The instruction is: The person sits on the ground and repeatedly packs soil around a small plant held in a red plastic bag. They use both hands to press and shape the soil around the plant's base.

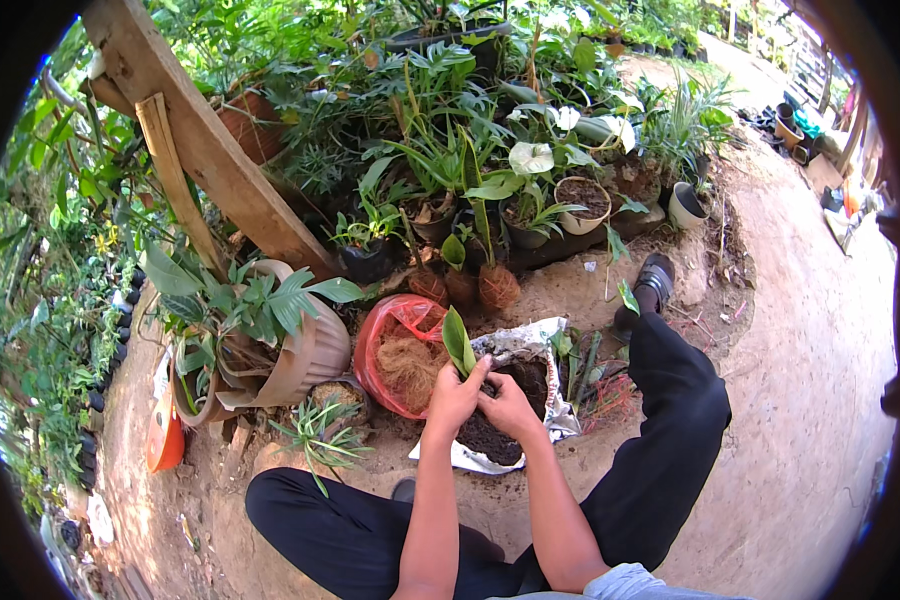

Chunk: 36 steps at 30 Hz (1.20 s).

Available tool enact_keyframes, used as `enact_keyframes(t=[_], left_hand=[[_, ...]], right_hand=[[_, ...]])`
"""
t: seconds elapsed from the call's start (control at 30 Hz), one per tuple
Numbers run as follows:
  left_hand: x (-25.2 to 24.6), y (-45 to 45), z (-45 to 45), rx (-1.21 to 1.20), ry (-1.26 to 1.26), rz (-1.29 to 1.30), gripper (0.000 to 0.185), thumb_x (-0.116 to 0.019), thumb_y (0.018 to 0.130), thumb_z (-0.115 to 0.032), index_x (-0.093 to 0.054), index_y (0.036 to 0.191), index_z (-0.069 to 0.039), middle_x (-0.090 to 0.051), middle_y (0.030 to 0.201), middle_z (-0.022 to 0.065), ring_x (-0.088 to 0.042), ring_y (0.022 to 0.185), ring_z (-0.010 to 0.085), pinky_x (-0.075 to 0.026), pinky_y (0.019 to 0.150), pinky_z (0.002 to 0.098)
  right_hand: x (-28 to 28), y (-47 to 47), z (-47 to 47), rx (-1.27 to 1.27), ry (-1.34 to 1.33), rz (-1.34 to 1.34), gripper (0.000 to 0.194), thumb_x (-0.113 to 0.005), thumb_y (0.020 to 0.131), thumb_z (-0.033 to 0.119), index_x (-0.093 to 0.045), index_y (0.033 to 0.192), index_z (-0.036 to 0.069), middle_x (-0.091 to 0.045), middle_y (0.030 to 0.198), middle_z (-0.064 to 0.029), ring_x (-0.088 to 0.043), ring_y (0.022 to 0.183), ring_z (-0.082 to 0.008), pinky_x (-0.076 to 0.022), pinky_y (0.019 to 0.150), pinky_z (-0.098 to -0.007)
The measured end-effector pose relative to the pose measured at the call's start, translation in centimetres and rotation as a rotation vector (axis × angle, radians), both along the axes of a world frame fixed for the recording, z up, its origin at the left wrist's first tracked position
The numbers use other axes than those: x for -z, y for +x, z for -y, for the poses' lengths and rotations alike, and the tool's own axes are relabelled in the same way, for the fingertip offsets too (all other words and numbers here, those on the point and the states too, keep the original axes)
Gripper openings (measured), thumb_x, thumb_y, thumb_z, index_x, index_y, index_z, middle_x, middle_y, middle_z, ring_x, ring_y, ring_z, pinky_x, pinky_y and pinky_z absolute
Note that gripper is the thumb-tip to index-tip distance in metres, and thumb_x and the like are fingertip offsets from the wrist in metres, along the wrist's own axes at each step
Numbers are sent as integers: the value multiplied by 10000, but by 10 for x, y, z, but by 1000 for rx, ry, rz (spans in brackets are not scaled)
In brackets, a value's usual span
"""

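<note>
A short, broad green leaf (458, 342), like a snake plant's, stands upright between my hands. My left hand (452, 399) grips it low down. My right hand (511, 407) closes on the plant's base from the other side; the fingers hide what is there. Below both hands lies a white sack (506, 469), spread open and holding dark soil (491, 442). To its left is a red plastic bag (367, 360) of brown coconut fibre (407, 364). Beyond it sit fibre-wrapped root balls with plants, one being a round ball (499, 286) bearing a tall leaf.
A large tilted beige pot (319, 352) and a small spiky plant (322, 442) stand at left. A wooden plank (210, 142) slants overhead. Potted plants line the back, including a white pot (583, 206). Cut stems (589, 364) and red twine (611, 401) lie right of the sack.
</note>
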State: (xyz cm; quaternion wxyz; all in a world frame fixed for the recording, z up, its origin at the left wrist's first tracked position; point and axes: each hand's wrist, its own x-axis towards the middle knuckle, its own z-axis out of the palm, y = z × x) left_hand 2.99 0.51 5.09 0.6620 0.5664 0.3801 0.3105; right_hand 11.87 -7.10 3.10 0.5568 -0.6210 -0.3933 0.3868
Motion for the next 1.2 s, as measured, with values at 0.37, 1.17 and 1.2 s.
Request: enact_keyframes(t=[0.37, 1.17, 1.2], left_hand=[[3, -6, -4, 154, -62, 62, 250, -589, 986, -202, -644, 1077, 24, -662, 982, 43, -596, 892, 108, -482, 814, 279], [22, -41, -28, 348, -292, 466, 471, -663, 929, -218, -515, 1308, 21, -624, 1105, 58, -600, 997, 153, -500, 834, 269], [21, -40, -27, 337, -293, 463, 465, -665, 928, -215, -519, 1301, 21, -622, 1087, 53, -601, 1001, 156, -501, 836, 271]], right_hand=[[33, 6, -5, -59, -35, -123, 472, -700, 870, 267, -622, 1176, -83, -680, 1060, -203, -621, 1001, -204, -464, 894, -344], [-11, 4, 9, -303, -13, -984, 264, -625, 924, 259, -599, 998, 8, -588, 774, -68, -543, 613, -153, -416, 524, -269], [-12, 2, 9, -267, -19, -956, 256, -625, 929, 250, -599, 1003, 6, -590, 784, -69, -552, 631, -159, -428, 543, -273]])
